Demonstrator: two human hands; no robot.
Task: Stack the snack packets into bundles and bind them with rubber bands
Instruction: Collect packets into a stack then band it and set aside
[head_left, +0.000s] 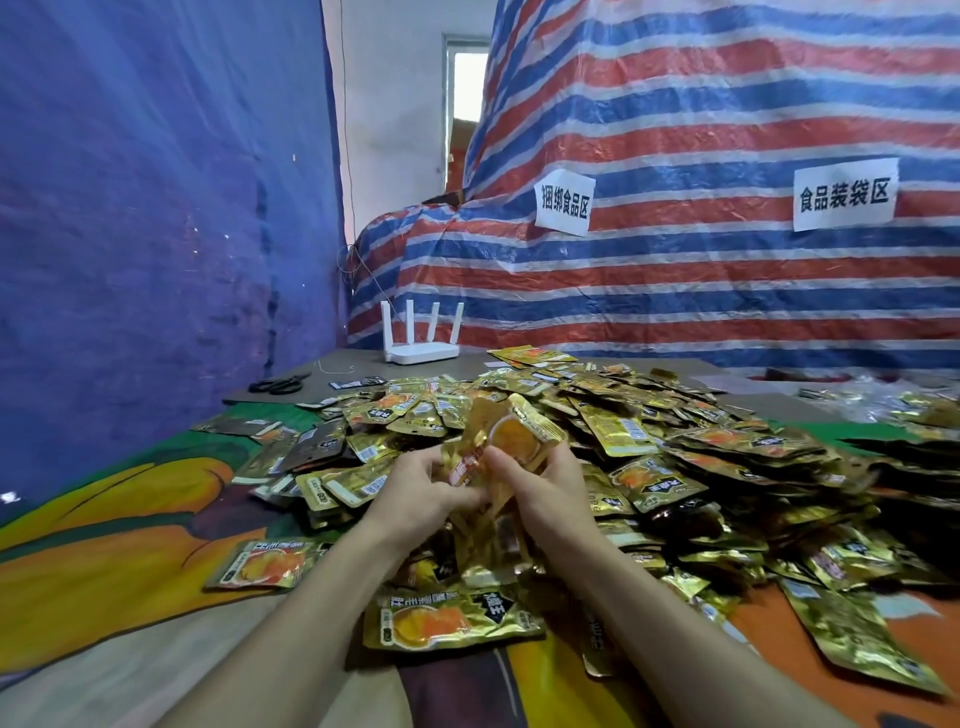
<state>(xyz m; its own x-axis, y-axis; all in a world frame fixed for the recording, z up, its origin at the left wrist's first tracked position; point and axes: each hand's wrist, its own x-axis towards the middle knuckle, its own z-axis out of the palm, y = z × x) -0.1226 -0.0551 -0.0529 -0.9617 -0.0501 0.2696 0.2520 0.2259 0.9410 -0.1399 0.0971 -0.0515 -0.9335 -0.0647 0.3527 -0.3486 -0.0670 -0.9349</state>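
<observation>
Our left hand (415, 491) and right hand (543, 488) hold one bunch of gold foil snack packets (511, 436).
Forearms reach in from the near edge; each grip is curled, pinching the upright bunch from its side, just above the wide heap of loose gold foil packets (649, 447) on the orange-and-green printed surface (104, 551). The bunch is blurred, so we cannot count it; most fingertips hide behind foil.

Soft daylight, wide-angle warp, blurred edges
</observation>
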